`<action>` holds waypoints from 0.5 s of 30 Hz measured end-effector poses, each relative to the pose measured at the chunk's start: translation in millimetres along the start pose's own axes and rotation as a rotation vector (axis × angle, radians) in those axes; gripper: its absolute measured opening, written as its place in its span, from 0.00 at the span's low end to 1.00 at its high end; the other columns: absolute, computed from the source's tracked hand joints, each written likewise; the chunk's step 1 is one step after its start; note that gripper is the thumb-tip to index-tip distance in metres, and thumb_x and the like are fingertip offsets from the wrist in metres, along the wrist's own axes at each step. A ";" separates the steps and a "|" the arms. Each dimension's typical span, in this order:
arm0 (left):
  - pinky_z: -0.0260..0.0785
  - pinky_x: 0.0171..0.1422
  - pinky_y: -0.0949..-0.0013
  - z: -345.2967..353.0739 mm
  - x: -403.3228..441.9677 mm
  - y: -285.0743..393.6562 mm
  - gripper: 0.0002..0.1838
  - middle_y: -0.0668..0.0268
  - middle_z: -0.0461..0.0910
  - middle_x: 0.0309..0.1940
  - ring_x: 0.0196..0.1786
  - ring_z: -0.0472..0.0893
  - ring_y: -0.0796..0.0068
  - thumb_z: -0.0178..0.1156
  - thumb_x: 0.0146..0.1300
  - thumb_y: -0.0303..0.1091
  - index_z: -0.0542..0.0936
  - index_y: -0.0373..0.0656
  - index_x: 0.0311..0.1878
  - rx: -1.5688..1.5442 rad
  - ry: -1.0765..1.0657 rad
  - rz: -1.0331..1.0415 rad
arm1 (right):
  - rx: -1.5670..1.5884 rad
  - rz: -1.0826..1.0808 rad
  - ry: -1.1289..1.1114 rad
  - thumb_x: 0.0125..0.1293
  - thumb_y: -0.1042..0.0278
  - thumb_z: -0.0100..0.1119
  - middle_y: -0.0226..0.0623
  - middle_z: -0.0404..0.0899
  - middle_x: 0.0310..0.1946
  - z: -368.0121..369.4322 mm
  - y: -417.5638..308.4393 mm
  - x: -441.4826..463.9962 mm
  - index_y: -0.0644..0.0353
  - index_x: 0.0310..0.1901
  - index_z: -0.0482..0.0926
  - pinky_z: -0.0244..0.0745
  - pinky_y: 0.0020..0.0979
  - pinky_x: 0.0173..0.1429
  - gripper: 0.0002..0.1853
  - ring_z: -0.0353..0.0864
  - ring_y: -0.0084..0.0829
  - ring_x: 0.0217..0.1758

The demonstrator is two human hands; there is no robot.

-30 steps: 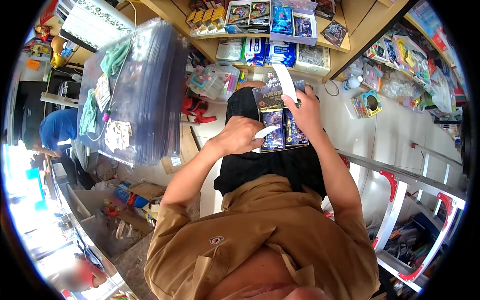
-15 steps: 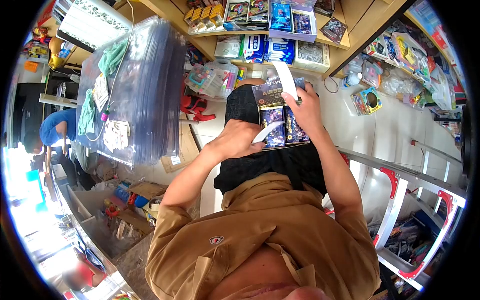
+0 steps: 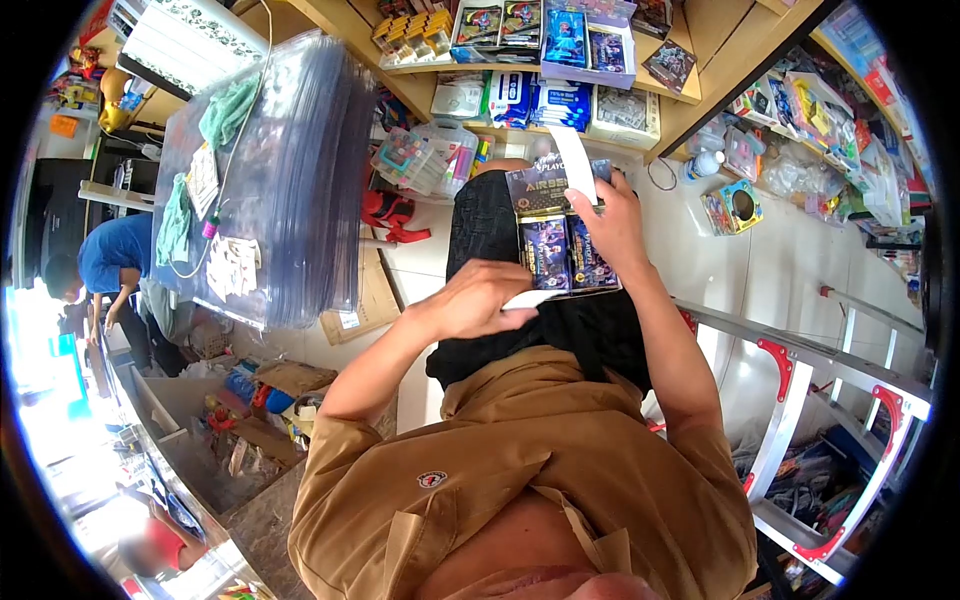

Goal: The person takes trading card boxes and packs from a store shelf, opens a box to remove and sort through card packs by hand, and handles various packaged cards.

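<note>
Watching remotely, I sweep from the left, where a stack of clear plastic sheets stands tall and glossy with a limp green cloth on it; a wide swing of the left arm might brush it, though I judge that unlikely.

Next comes the left hand, thumb and fingers pinched on a thin white strip at the near left corner of the open box. I cannot make out whether the strip is joined to the card; if it is, a hard tug could tear it or twist the whole box round.

The box, stiff dark card with gold lettering on its far side, lies across the lap between both hands, on the black shorts. Soft cloth makes an uneven bed, so a shifting knee could tip it and spill the packets, a left row and a right row of flat, shiny wrappers, likely slippery.

A second white strip, smooth and curved, rises beside the right thumb, where pressure could crease it. The right hand grips the box's right side, some fingers hidden; slackening there might let it slide.

Farther right, a hard metal ladder with red brackets stands near the right arm, and bumping it could jolt that hold
</note>
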State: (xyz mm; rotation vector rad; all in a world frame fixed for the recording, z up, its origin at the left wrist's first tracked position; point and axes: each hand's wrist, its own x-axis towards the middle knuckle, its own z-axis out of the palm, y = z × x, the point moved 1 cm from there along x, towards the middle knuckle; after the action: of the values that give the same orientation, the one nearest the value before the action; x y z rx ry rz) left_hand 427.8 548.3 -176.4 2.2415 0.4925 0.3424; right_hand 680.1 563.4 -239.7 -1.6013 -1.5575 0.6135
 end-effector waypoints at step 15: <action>0.69 0.45 0.69 73.5 -56.8 15.8 0.24 0.69 0.77 0.35 0.38 0.72 0.77 0.46 0.86 0.52 0.80 0.39 0.51 -0.726 0.754 -0.713 | 0.135 -0.128 -0.211 0.80 0.68 0.49 0.53 0.76 0.39 7.7 -116.4 -65.1 0.70 0.43 0.77 0.72 0.47 0.49 0.12 0.77 0.54 0.43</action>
State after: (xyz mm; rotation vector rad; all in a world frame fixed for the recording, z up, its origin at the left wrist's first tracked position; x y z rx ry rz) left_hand 410.2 464.9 -216.6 1.0811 1.2678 0.8220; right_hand 597.7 492.3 -162.3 -1.3595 -1.7184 0.8201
